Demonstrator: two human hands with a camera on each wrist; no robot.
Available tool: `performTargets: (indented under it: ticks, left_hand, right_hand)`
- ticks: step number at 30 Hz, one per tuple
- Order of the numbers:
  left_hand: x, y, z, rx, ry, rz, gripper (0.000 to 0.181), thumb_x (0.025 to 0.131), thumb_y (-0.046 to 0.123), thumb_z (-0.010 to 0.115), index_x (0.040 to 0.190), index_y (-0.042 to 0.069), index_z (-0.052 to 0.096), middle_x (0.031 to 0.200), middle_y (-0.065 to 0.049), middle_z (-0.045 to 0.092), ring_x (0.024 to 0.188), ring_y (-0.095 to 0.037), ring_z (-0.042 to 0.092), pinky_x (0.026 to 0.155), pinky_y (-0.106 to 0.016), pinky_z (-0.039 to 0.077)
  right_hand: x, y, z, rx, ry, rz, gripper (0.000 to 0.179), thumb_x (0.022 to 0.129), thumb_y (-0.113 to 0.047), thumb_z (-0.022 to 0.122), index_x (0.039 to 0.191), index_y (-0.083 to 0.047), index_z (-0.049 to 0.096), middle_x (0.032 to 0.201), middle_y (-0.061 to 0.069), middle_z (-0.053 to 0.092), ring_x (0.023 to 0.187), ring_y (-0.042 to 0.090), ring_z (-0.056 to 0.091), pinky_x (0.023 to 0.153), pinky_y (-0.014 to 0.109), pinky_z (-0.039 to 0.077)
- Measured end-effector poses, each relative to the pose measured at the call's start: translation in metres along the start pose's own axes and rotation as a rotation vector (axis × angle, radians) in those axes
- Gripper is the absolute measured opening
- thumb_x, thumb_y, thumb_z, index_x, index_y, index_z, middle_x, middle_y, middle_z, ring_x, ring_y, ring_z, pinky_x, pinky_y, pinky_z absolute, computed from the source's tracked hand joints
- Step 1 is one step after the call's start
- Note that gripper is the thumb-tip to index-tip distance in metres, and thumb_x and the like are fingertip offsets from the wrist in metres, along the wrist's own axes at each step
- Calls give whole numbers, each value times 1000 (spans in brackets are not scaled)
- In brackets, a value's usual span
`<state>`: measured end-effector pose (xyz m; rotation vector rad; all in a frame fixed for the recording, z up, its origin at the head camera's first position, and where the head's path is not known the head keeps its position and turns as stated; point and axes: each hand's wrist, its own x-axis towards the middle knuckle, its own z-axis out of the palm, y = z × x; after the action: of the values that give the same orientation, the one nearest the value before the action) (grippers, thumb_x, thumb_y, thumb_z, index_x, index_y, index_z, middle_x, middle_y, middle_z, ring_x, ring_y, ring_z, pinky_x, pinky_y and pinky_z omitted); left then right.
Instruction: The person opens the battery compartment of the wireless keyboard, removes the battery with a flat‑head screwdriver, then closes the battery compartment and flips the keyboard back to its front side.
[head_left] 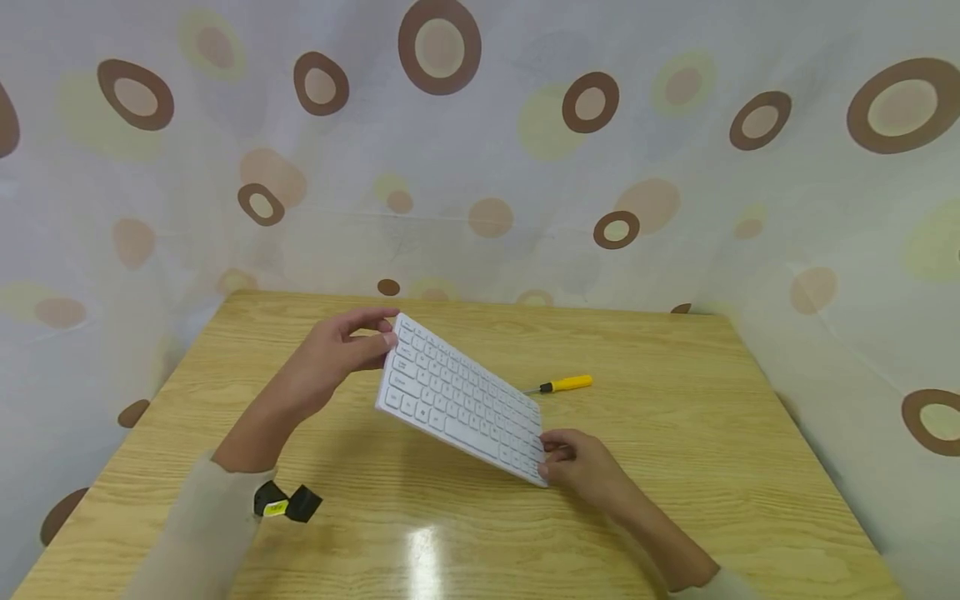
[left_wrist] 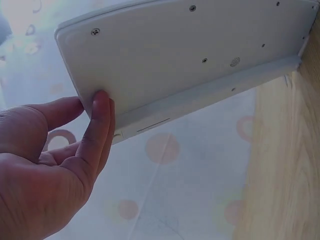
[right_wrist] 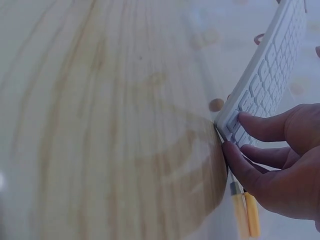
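A white keyboard (head_left: 465, 398) is held tilted over the wooden table, its left end raised and its right end low, close to the tabletop. My left hand (head_left: 324, 360) pinches the raised left end between thumb and fingers. In the left wrist view, that hand's fingertips press the keyboard's back (left_wrist: 150, 55), where several small screws show. My right hand (head_left: 588, 468) grips the lower right end, thumb on the key side and fingers curled round the edge. Behind the keyboard lies a screwdriver (head_left: 572, 382) with a yellow handle, its shaft partly hidden by the keyboard.
The wooden table (head_left: 675, 400) has a glossy surface with a bright reflection near the front. A pale curtain (head_left: 480, 150) with brown and cream circles hangs behind it and along both sides. A black strap (head_left: 288, 502) with a yellow label sits at the left sleeve.
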<state>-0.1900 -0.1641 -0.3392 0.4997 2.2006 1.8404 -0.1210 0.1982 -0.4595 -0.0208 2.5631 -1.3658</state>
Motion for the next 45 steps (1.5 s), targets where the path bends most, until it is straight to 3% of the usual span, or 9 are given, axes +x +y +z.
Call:
performTargets:
  ticks: [13,25,31,37,40,45]
  left_hand:
    - [13,38,18,-12,-3,62,49,100,20,62,145,6,49,124,-12,52,104,-26,71,95,-35,55]
    - [25,58,41,-78,9,104,45,97,17,65,138,4,53,114,-11,51,92,-25,73,87,-39,59]
    - [32,67,54,-95,6,100,45,95,17,68,136,4,56,111,-9,51,89,-26,73,87,-41,59]
    - [40,75,65,-54,-2,100,46,95,19,70,136,6,56,110,-9,52,87,-26,73,86,-39,59]
    - [43,79,71,-52,-15,103,46,94,19,70,136,6,57,111,-9,52,86,-27,74,86,-39,59]
    - [47,85,80,-69,-31,99,46,94,18,70,136,6,57,111,-10,52,87,-27,74,85,-38,59]
  right_hand:
    - [5,-12,13,62,-140,-57,43,90,-5,72,131,3,62,124,14,65,102,21,64,86,34,54]
    - [10,-14,19,103,-195,-107,40,93,-4,68,131,6,61,117,14,66,100,21,64,85,32,54]
    - [10,-23,13,83,-158,-100,39,96,-18,68,131,-1,63,120,10,69,105,20,66,91,38,55]
    - [8,-55,-4,195,-115,-166,43,98,-34,67,135,-15,61,130,4,64,116,22,63,100,43,52]
    - [1,-81,-17,261,-86,-253,41,98,-37,66,135,-19,61,132,3,63,122,23,61,101,40,51]
    - [-16,-126,-37,332,-22,-432,35,100,-28,65,133,-18,62,133,4,62,123,22,61,95,33,55]
